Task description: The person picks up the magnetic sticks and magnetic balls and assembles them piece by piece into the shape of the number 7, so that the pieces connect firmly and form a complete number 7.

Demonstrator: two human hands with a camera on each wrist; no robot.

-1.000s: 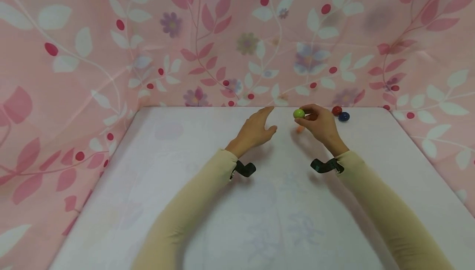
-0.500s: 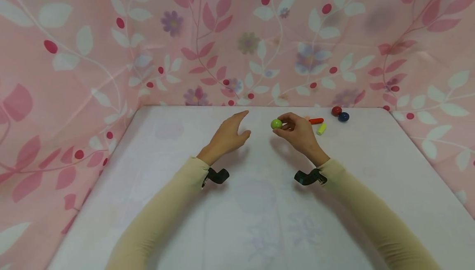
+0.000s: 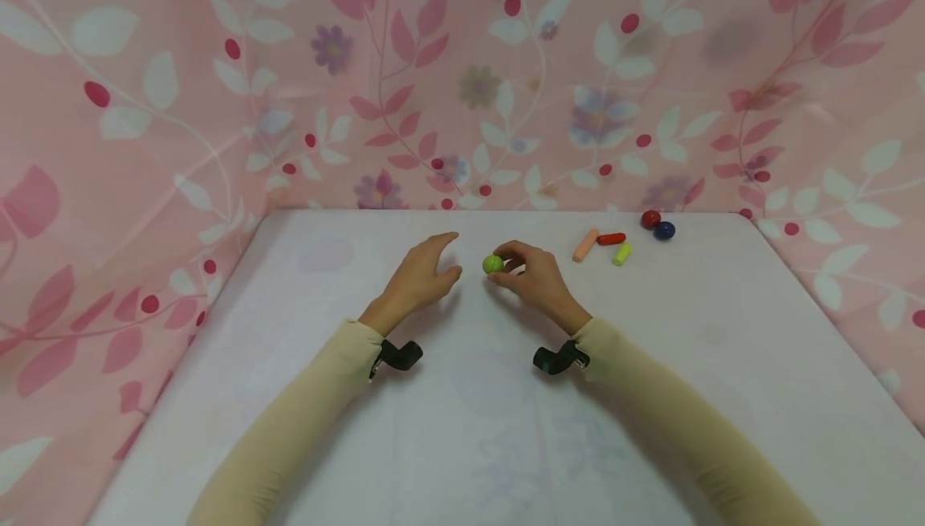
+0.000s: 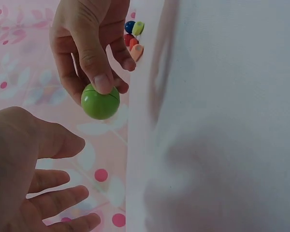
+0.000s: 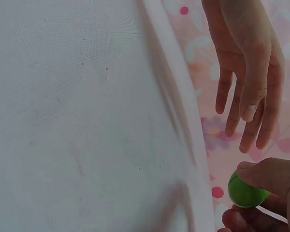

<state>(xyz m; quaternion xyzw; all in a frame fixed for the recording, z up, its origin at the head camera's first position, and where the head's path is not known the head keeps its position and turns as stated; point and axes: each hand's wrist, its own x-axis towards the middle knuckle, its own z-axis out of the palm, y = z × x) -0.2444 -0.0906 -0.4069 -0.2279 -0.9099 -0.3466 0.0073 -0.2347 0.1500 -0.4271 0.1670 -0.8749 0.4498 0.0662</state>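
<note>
A small shiny green ball (image 3: pixel 493 264) with a thin dark line across it is pinched between the thumb and fingers of my right hand (image 3: pixel 533 277), above the white table. To its left, my left hand (image 3: pixel 413 279) holds nothing; its fingers are spread and relaxed, thumb apart, facing the ball across a short gap. In the left wrist view the green ball (image 4: pixel 100 102) hangs from the right hand's thumb and fingertips, clear of the left fingers (image 4: pixel 63 198). The right wrist view shows the left hand (image 5: pixel 249 72) with its fingers extended.
At the table's back right lie a peach stick (image 3: pixel 586 245), a red stick (image 3: pixel 611 238) and a short yellow stick (image 3: pixel 622 254). Beyond them a red ball (image 3: pixel 650 219) and a dark blue ball (image 3: pixel 664 230) sit together. A pink floral cloth (image 3: pixel 477 108) hangs behind the white table (image 3: pixel 462 446).
Both hands have moved left and nearer to me, the right one carrying the green ball. The peach, red and yellow sticks that the right hand covered now show.
</note>
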